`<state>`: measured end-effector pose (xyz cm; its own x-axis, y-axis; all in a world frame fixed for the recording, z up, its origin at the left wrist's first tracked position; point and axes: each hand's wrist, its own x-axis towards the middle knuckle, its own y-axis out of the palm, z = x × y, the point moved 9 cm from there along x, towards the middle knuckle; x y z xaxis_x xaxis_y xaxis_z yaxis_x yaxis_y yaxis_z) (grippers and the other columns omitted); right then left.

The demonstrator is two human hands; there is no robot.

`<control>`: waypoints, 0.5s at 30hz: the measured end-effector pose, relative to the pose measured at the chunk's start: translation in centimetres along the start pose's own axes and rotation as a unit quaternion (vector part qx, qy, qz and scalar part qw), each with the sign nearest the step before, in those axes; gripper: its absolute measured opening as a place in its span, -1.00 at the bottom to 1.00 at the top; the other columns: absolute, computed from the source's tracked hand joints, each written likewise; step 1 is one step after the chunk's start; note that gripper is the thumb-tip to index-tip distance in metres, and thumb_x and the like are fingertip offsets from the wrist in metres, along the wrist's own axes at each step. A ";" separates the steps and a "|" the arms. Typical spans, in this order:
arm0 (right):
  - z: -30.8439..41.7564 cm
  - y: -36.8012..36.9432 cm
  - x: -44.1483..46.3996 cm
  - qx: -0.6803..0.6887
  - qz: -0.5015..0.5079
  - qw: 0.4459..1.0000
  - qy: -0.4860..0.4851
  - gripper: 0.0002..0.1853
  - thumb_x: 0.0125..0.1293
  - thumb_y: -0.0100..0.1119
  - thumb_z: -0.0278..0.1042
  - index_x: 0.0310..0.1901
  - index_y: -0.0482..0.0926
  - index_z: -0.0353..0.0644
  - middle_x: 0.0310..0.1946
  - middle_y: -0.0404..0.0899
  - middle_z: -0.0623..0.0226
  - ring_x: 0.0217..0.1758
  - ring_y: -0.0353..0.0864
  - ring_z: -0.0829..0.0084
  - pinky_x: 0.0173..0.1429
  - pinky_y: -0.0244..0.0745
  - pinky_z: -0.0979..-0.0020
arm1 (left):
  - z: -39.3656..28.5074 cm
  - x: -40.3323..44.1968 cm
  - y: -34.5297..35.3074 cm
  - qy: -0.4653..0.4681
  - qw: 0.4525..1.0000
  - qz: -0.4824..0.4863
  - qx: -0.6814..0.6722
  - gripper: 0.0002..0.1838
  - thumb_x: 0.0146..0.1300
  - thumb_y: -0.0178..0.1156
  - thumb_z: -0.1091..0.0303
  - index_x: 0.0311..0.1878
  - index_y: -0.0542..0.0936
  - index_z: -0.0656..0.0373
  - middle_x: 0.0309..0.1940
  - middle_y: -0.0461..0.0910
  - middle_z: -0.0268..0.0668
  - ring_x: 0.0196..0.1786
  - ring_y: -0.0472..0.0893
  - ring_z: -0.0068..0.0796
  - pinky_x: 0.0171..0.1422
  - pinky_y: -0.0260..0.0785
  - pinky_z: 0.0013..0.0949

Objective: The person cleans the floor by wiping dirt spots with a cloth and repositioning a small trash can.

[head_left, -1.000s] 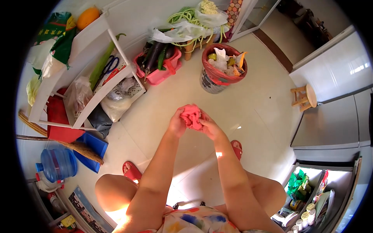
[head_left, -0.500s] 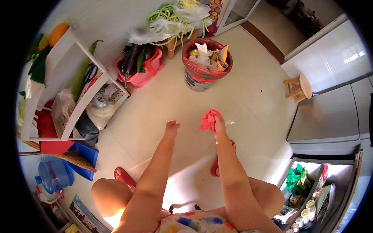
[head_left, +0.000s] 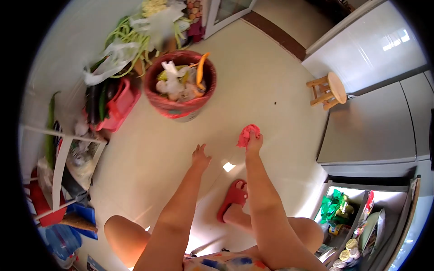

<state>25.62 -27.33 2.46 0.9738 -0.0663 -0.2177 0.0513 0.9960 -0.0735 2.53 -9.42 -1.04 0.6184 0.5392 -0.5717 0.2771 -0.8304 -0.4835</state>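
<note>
My right hand (head_left: 254, 142) is closed around a crumpled pinkish-red cloth (head_left: 248, 134), held out in front of me above the tiled floor. To its left, my left hand (head_left: 200, 156) is stretched forward with fingers apart and nothing in it. Ahead and to the left stands a trash can (head_left: 181, 109) lined with a red plastic bag, filled with crumpled plastic and an orange wrapper. It is the nearest large thing beyond my left hand, and neither hand touches it.
A pink basket (head_left: 121, 106) of eggplants and a white shelf (head_left: 63, 162) stand left. A wooden stool (head_left: 332, 90) is by the right wall. An open drawer (head_left: 366, 194) with jars and packets juts out at lower right. My foot wears a red slipper (head_left: 233, 198).
My view has shifted, so the trash can looks nearer and further left. My right hand still grips the cloth. The left hand's fingers have spread, and one foot has come forward.
</note>
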 end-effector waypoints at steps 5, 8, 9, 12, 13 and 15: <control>1.8 -1.7 10.0 0.029 -0.054 0.998 -0.035 -0.73 0.30 0.13 -0.29 -0.07 0.45 -0.28 -0.21 0.52 0.30 -0.25 0.54 0.47 -0.20 0.50 0.44 | -3.0 2.2 4.3 -0.045 0.940 0.034 0.336 -0.28 0.24 0.12 0.29 0.43 0.05 -0.07 0.46 -0.16 0.00 0.49 -0.10 -0.01 0.50 -0.11 -0.16; 5.3 -1.6 15.1 0.024 -0.073 0.996 -0.045 -0.71 0.32 0.10 -0.30 -0.02 0.45 -0.29 -0.20 0.53 0.30 -0.28 0.55 0.46 -0.24 0.50 0.44 | -2.2 2.7 5.9 -0.055 0.914 0.037 0.401 -0.34 0.32 -0.02 0.31 0.45 0.01 -0.10 0.46 -0.22 0.04 0.49 -0.08 0.00 0.49 -0.10 -0.16; 6.1 -1.3 17.0 0.023 -0.064 0.997 -0.046 -0.71 0.32 0.09 -0.30 -0.01 0.45 -0.30 -0.20 0.54 0.30 -0.29 0.55 0.46 -0.24 0.50 0.44 | -2.4 2.4 5.7 -0.058 0.907 0.037 0.416 -0.36 0.34 -0.06 0.32 0.46 -0.01 -0.11 0.46 -0.23 0.05 0.49 -0.06 0.00 0.49 -0.10 -0.17; 6.2 0.1 23.0 -0.027 -0.013 0.997 -0.077 -0.72 0.33 0.08 -0.32 -0.01 0.46 -0.29 -0.24 0.55 0.30 -0.30 0.55 0.46 -0.25 0.51 0.43 | -1.7 2.9 5.8 -0.043 0.889 0.080 0.448 -0.40 0.37 -0.12 0.29 0.45 -0.01 -0.12 0.46 -0.22 0.04 0.48 -0.03 -0.03 0.47 -0.07 -0.20; 5.6 0.7 24.8 -0.052 0.010 0.994 -0.091 -0.73 0.33 0.07 -0.33 -0.02 0.47 -0.29 -0.26 0.56 0.31 -0.30 0.55 0.46 -0.25 0.51 0.42 | -1.9 2.9 5.3 -0.050 0.888 0.086 0.449 -0.40 0.37 -0.13 0.30 0.45 0.01 -0.12 0.46 -0.20 0.04 0.48 -0.02 -0.04 0.47 -0.06 -0.21; 0.9 2.1 28.8 0.040 0.094 0.995 -0.010 -0.72 0.32 0.06 -0.33 0.00 0.46 -0.28 -0.24 0.57 0.31 -0.31 0.55 0.47 -0.27 0.50 0.44 | -2.7 2.7 5.2 -0.064 0.887 0.099 0.447 -0.42 0.37 -0.14 0.32 0.44 0.03 -0.12 0.46 -0.17 0.03 0.48 -0.01 -0.06 0.47 -0.04 -0.23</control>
<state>53.98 -27.11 -3.05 0.9719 0.1219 -0.2012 -0.1150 0.9923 0.0454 7.63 -12.69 -3.33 0.4860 0.4538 -0.7469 -0.5568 -0.4980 -0.6648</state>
